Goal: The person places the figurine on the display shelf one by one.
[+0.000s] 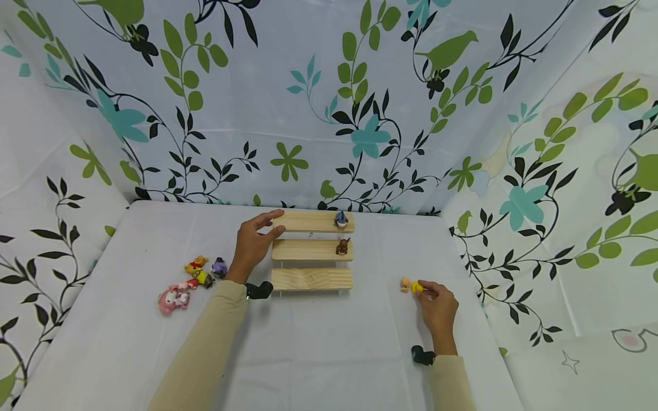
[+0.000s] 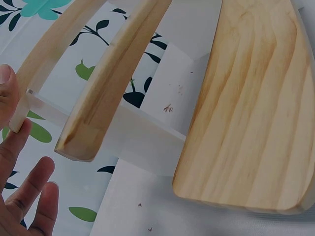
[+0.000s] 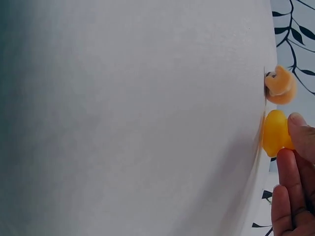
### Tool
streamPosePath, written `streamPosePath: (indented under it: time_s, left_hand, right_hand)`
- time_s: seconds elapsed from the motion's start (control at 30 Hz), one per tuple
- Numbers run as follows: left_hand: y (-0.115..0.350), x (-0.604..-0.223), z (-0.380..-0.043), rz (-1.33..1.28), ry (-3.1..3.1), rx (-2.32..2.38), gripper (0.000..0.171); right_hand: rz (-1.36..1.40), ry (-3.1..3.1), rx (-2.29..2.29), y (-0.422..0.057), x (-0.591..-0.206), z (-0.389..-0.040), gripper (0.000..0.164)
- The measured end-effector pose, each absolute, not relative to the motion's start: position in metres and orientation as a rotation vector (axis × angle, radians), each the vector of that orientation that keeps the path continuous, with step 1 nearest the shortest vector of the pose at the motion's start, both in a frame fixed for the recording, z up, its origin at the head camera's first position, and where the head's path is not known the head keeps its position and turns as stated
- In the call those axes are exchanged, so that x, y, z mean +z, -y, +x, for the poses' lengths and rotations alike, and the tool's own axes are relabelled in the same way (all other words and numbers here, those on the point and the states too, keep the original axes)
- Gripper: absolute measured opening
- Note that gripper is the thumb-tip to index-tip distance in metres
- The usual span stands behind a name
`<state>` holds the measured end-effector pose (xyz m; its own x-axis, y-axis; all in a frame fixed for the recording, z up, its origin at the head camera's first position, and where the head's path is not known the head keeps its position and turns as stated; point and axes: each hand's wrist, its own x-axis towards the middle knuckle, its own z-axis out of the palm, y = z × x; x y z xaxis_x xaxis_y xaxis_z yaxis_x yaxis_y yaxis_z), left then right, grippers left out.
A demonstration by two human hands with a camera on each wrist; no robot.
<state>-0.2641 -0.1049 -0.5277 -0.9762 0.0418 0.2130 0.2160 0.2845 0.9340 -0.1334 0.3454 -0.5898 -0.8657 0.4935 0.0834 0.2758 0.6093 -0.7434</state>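
Observation:
At the left end of a three-tier wooden display stand [image 1: 312, 278], my left hand [image 1: 253, 242] pinches the top board [image 2: 54, 44] between thumb and forefinger. The other fingers stay off the wood. A blue figurine [image 1: 341, 219] sits at the right end of the top board, with a brown figurine [image 1: 342, 246] on the middle board below it. To the right of the stand, my right hand [image 1: 440, 311] pinches a small yellow toy figure [image 3: 276, 133] at the tabletop. Beside it stands an orange-tan figurine [image 3: 281, 85]. The fingers partly cover the yellow toy.
On the left of the white-covered table [image 1: 329, 354] lies a group of figurines: a pink one [image 1: 168, 301], an orange-and-red one [image 1: 196, 265], a purple one [image 1: 219, 268] and others. Patterned cloth [image 1: 308, 114] hangs behind and at the sides.

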Motion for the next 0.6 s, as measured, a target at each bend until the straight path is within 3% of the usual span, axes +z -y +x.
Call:
streamPosePath:
  time_s: [0.6]
  left_hand:
    - [0.104,-0.527,-0.265,-0.224,2.411,-1.767,0.046]
  right_hand:
    - [-0.446,2.464,1.155,-0.302,-0.552,-0.137,0.028]
